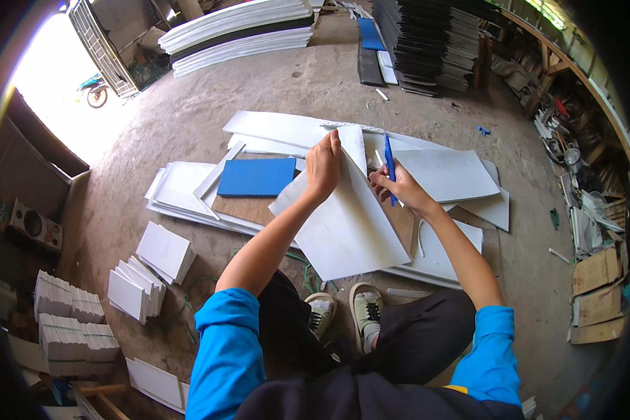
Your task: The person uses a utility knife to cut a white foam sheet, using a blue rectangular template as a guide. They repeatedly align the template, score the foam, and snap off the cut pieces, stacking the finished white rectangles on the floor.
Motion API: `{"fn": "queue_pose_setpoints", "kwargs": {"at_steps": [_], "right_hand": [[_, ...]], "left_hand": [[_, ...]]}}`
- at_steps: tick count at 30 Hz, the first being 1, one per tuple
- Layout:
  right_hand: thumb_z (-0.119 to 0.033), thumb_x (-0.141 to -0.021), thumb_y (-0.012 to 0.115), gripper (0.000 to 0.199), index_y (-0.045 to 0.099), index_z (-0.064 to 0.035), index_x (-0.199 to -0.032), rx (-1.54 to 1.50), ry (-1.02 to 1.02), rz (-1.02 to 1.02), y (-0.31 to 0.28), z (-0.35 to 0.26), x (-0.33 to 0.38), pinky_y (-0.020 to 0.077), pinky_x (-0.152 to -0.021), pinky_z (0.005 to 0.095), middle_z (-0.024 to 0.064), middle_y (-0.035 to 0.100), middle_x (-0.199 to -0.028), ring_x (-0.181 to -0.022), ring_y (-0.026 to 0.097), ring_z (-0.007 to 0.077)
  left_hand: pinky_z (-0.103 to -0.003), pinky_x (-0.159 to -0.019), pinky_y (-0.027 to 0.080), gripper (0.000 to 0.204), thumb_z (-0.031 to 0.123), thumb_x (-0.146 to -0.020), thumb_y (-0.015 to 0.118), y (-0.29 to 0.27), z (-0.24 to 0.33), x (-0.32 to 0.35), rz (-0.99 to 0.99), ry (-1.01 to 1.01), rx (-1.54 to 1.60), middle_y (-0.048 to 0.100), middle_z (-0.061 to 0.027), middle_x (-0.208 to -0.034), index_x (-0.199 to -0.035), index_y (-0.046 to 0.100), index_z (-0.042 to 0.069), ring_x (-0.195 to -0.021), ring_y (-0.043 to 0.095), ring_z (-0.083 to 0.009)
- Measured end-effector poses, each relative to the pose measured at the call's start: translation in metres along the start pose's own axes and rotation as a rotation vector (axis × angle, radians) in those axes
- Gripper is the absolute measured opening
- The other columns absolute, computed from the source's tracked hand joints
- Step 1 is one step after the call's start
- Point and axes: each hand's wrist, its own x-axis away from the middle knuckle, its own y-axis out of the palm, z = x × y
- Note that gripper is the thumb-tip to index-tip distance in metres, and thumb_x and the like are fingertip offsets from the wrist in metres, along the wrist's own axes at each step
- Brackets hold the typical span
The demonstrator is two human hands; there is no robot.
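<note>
My left hand (322, 166) is closed on the upper end of a white foam sheet (346, 227), which stands tilted with its lower edge toward my feet. To its right, my right hand (404, 189) grips a slim blue tool (390, 164) that looks like a utility knife, held roughly upright. A thin white strip (379, 158) shows beside those fingers. Under the tilted sheet lies a brown board (241, 208), partly covered. A blue rectangular block (256, 177) rests on that board, left of my left hand.
White sheets (444, 175) lie in loose layers around the board. Stacks of small white pieces (77, 336) stand at lower left. Tall piles of black sheets (420, 49) and white sheets (238, 35) stand at the back. A speaker (35, 225) is at left; cardboard (598, 294) lines the right.
</note>
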Motion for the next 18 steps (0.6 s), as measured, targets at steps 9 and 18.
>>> {"fn": "queue_pose_setpoints", "kwargs": {"at_steps": [9, 18], "right_hand": [[-0.015, -0.074, 0.068, 0.039, 0.043, -0.0004, -0.099, 0.338, -0.138, 0.326, 0.007, 0.033, -0.02, 0.0484, -0.071, 0.0347, 0.0132, 0.063, -0.088, -0.081, 0.062, 0.0257], [-0.004, -0.075, 0.066, 0.035, 0.041, 0.0048, -0.098, -0.092, 0.081, 0.57, -0.051, 0.165, -0.064, 0.0446, -0.076, 0.0257, 0.0089, 0.057, -0.087, -0.084, 0.057, 0.0139]], "left_hand": [[-0.038, -0.086, 0.027, 0.038, 0.041, -0.089, 0.044, -0.002, -0.03, -0.013, -0.052, 0.039, -0.012, 0.055, -0.0098, -0.096, -0.093, 0.052, 0.004, -0.098, 0.049, -0.0231], [-0.041, -0.089, 0.037, 0.057, 0.045, -0.087, 0.047, -0.076, -0.273, 0.057, -0.485, 0.26, -0.496, 0.049, -0.0246, -0.112, -0.121, 0.043, -0.001, -0.101, 0.045, -0.036]]}}
